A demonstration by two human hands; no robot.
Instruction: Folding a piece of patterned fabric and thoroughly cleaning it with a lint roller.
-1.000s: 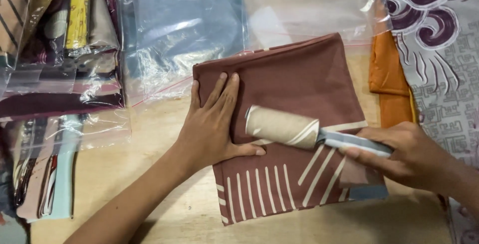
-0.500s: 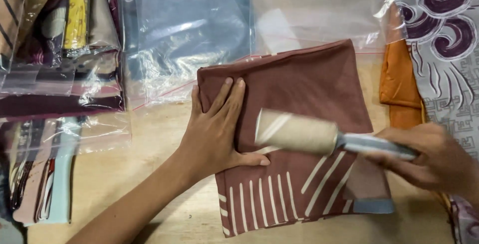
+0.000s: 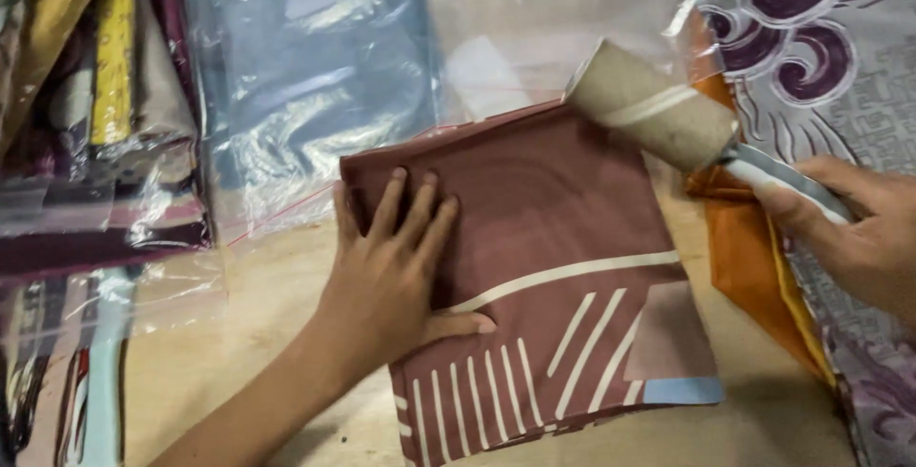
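Observation:
A folded maroon cloth (image 3: 563,228) with white stripes lies on the wooden table (image 3: 258,333). My left hand (image 3: 391,276) rests flat on its left part, fingers spread, pressing it down. My right hand (image 3: 849,228) grips the pale handle of a lint roller (image 3: 654,109). The roller's beige head sits at the cloth's upper right corner, tilted up to the left.
Clear plastic bags (image 3: 305,76) lie behind the cloth, one over pale blue fabric. A stack of bagged fabrics (image 3: 86,114) fills the left side. Orange folded cloth (image 3: 744,257) and grey cloth with purple swirls (image 3: 811,57) lie at the right.
The lint roller has moved from the cloth's middle up to its upper right corner. My left hand has stayed pressed on the cloth. The view has shifted closer.

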